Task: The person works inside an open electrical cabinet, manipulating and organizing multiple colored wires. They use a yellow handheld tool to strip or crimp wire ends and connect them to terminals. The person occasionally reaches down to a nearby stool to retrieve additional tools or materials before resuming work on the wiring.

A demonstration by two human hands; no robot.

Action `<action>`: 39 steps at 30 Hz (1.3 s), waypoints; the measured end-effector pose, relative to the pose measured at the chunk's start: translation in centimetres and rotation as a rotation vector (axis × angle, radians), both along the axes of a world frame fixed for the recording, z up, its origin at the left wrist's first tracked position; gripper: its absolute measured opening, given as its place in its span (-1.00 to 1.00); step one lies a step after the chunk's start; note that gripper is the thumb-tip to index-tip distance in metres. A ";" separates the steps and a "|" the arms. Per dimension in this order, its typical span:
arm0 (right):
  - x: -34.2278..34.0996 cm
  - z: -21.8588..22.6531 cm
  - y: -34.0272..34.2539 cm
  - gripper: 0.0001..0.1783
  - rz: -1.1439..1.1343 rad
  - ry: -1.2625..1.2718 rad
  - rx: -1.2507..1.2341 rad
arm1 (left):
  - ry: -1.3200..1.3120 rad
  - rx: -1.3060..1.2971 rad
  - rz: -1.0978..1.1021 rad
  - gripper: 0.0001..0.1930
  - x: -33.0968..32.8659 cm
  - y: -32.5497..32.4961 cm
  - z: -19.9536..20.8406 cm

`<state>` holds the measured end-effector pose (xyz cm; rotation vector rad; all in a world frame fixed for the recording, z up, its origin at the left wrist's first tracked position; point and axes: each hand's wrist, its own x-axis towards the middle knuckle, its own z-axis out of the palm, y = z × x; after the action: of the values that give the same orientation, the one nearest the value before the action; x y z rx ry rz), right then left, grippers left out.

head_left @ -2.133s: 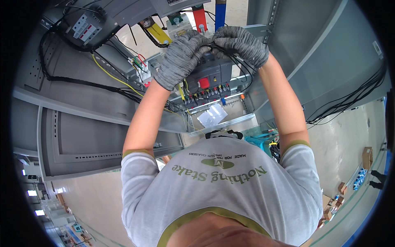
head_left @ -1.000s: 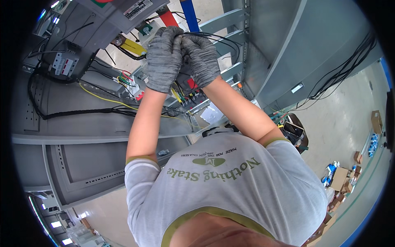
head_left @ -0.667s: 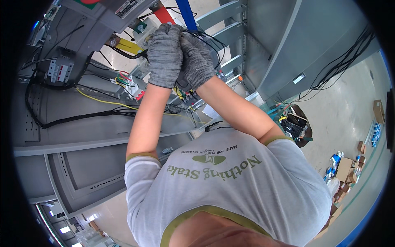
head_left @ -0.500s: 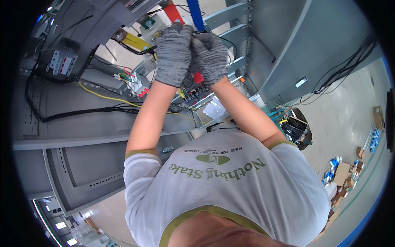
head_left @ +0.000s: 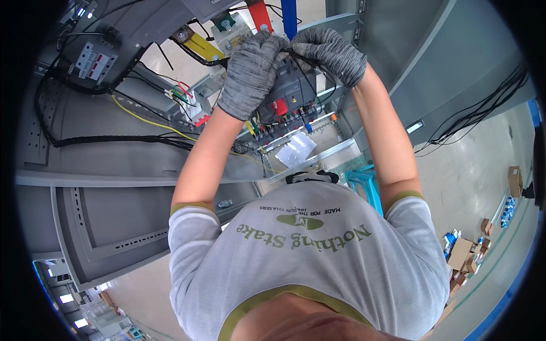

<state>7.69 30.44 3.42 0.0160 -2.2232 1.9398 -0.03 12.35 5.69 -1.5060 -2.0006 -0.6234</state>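
Observation:
Both my hands wear grey knit gloves and work inside an open grey metal cabinet. My left hand (head_left: 253, 74) is closed, fingers curled at the black wires; a dark sleeved cable runs in from its left. My right hand (head_left: 333, 54) is closed around thin black wires (head_left: 310, 61), some of which hang in loops below it. Between and under the hands sits a dark grey circuit breaker (head_left: 296, 88) with a red button (head_left: 280, 107). Just beyond the fingertips are a red busbar (head_left: 260, 16) and a blue busbar (head_left: 289, 18). The fingertips are partly hidden.
A yellow busbar (head_left: 203, 46) and a small white device with coloured wires (head_left: 190, 107) lie left of my hands. A black wire bundle (head_left: 114, 138) runs along the left panel. Right are the cabinet door (head_left: 432, 74), hanging wires (head_left: 483, 116), a turquoise stool (head_left: 367, 184) and cardboard boxes (head_left: 460, 254).
My right hand has moved right and away from my left hand, drawing black wires across between them. More of the circuit breaker shows now. The whole view has shifted slightly.

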 end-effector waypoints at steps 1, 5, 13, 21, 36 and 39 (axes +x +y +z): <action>-0.5 -0.7 0.4 -0.76 0.073 0.011 -0.108 | 0.013 0.039 -0.019 -0.80 0.0 0.1 -0.1; -0.8 -0.8 0.8 -0.68 0.291 0.008 -0.335 | 0.048 0.010 -0.067 -0.80 -0.3 -0.3 0.5; -1.0 0.3 0.3 -0.73 0.120 0.232 -0.035 | -0.168 0.054 -0.074 -0.83 0.5 -0.2 1.3; -1.7 1.4 0.6 -0.76 0.052 0.478 0.275 | -0.418 0.100 -0.056 -0.85 1.1 -0.5 1.9; -0.6 2.0 1.4 -0.72 0.144 -0.030 0.180 | -0.027 -0.079 0.104 -0.80 0.9 0.7 1.1; -0.3 2.2 1.0 -0.75 -0.037 0.208 0.527 | -0.048 -0.155 0.149 -0.76 0.9 1.0 1.3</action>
<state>7.38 31.41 5.64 0.2365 -2.4892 1.2189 0.86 13.30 7.04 -1.4235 -2.2184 -0.4558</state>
